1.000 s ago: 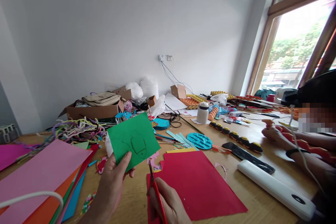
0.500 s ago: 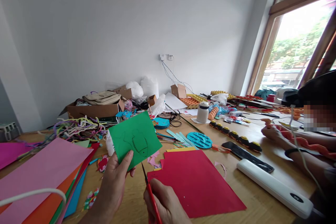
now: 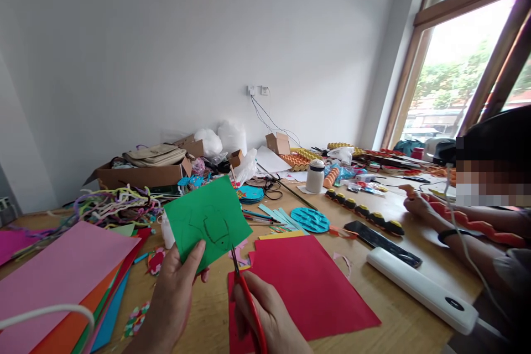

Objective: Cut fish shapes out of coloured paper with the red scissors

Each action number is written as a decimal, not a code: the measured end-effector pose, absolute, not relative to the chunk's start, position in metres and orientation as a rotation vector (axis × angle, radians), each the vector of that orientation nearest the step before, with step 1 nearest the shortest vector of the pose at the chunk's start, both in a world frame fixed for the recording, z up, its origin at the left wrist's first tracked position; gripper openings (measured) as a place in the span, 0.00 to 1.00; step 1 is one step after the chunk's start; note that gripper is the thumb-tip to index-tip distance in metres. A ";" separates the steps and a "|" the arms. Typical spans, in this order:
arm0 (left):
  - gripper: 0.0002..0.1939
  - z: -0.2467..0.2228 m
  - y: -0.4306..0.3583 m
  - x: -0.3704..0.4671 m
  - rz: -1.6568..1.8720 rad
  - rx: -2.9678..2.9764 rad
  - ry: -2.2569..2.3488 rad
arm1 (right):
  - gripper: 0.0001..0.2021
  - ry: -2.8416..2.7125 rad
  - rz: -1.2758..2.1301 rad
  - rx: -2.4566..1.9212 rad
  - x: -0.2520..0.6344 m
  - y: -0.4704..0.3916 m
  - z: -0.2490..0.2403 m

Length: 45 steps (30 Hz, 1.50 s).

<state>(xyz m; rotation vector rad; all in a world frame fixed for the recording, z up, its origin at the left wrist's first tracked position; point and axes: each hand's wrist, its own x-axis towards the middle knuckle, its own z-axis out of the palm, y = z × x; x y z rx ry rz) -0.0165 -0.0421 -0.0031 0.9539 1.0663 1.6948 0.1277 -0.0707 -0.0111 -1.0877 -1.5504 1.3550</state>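
Note:
My left hand (image 3: 178, 282) pinches a green sheet of paper (image 3: 224, 199) by its lower edge, thumb on the front. A fish outline is drawn on the sheet in dark lines. In my right hand (image 3: 265, 310) is a pair of red-handled scissors (image 3: 249, 298). Their dark blades point up and reach the lower right edge of the green paper, just by the fish's head; whether they have cut into it I cannot tell. Beneath my right hand lies a red sheet of paper (image 3: 315, 293) on the wooden table.
Coloured sheets (image 3: 62, 276) are stacked at left, near pipe cleaners (image 3: 116, 207). A blue woven disc (image 3: 310, 219), a phone (image 3: 381, 242) and a long white device (image 3: 418, 287) lie at right. Another person's hand (image 3: 418, 207) holds an orange zigzag strip. A white bottle (image 3: 315, 178) stands farther back.
The scissors in my right hand have risen to the green paper's edge. My left hand still holds the sheet. The whole view has shifted slightly.

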 end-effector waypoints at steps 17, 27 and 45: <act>0.13 -0.002 -0.049 -0.005 1.749 0.841 1.019 | 0.22 -1.478 1.325 -0.863 0.116 -0.062 -0.029; 0.13 0.000 -0.047 -0.004 1.772 0.851 0.993 | 0.27 -1.391 1.371 -0.888 0.111 -0.061 -0.029; 0.10 0.003 -0.050 -0.009 1.578 0.854 1.017 | 0.24 -1.365 1.334 -0.951 0.120 -0.064 -0.026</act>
